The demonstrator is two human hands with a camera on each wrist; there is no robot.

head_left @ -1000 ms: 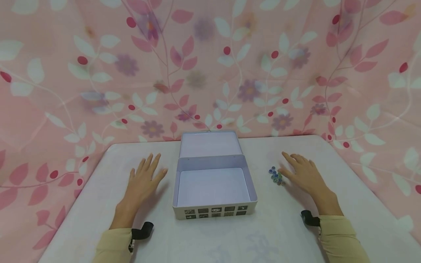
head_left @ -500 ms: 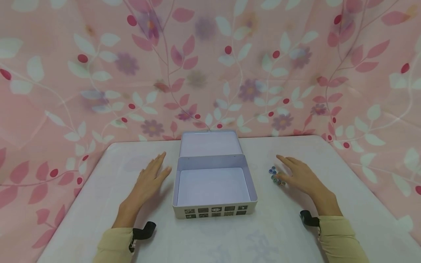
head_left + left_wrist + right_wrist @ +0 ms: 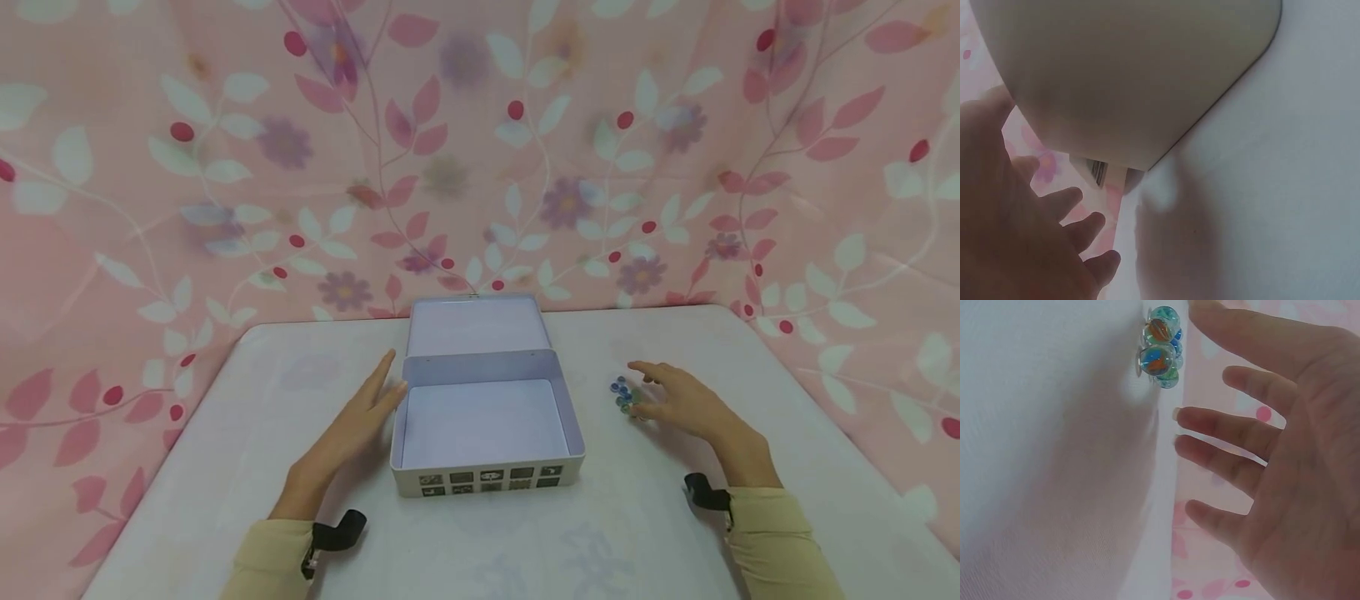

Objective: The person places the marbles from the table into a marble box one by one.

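A pale metal tin box stands in the middle of the table, its hinged lid tipped back and nothing seen inside. At its left side is my left hand, fingers extended, thumb close to the rim; whether it touches cannot be told. In the left wrist view the tin's side wall fills the top. A small cluster of glass marbles, clear with blue, green and orange swirls, lies right of the tin. Over them hovers my right hand, fingers loosely bent, holding nothing. The right wrist view shows the marbles just beyond the thumb.
A white cloth covers the table. Behind it hangs a pink flowered curtain, close to the tin's raised lid. Black wrist cameras sit at both sleeve cuffs.
My left hand has moved right, from apart to beside the tin's left wall, and has turned on edge. My right hand has shifted slightly left over the marbles, fingers bending a little.
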